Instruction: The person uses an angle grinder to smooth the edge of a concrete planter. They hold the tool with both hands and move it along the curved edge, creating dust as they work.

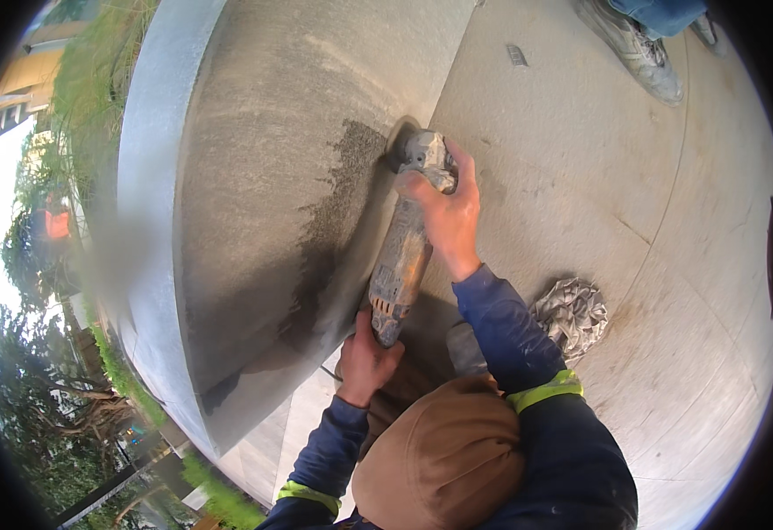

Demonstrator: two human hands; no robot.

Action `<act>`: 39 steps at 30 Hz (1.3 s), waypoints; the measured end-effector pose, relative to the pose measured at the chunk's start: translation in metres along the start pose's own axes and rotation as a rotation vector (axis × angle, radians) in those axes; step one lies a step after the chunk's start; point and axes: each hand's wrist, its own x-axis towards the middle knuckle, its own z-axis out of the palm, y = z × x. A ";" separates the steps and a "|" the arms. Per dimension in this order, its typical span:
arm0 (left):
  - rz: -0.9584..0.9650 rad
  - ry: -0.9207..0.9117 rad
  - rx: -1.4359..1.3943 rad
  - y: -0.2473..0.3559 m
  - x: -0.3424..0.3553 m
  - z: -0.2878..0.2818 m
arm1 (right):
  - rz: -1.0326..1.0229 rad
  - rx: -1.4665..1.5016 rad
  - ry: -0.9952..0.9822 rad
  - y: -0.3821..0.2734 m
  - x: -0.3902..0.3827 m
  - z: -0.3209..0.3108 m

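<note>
A dusty angle grinder [401, 256] lies lengthwise along a curved grey concrete surface [271, 106], its disc [398, 140] against it where a dark, rough band runs. My right hand [444, 208] is closed around the grinder's head. Lower down, my left hand [369, 358] grips the rear end of the tool. A dark cord trails from near that end. A crumpled silvery bundle [572, 314] rests on the pavement right of my right forearm.
Another person's shoe [633, 62] and jeans show at top right on the pale paving [669, 371]. Greenery [33, 371] lies beyond the concrete's left edge. My bent knee in brown cloth [439, 459] is at the bottom.
</note>
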 end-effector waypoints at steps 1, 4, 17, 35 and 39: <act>0.017 -0.017 0.016 -0.001 0.003 0.000 | 0.057 0.002 0.010 0.006 0.002 -0.001; -0.018 -0.076 0.005 0.000 0.012 0.005 | 0.267 0.055 0.018 0.009 0.007 -0.005; -0.030 0.086 -0.140 0.005 -0.037 -0.030 | -0.172 0.011 -0.045 -0.065 -0.033 0.020; 0.005 0.112 -0.135 0.013 -0.036 -0.040 | -0.248 -0.029 -0.039 -0.088 -0.032 0.022; 0.016 0.025 -0.043 -0.001 -0.029 -0.024 | -0.024 -0.040 0.001 -0.043 -0.025 0.010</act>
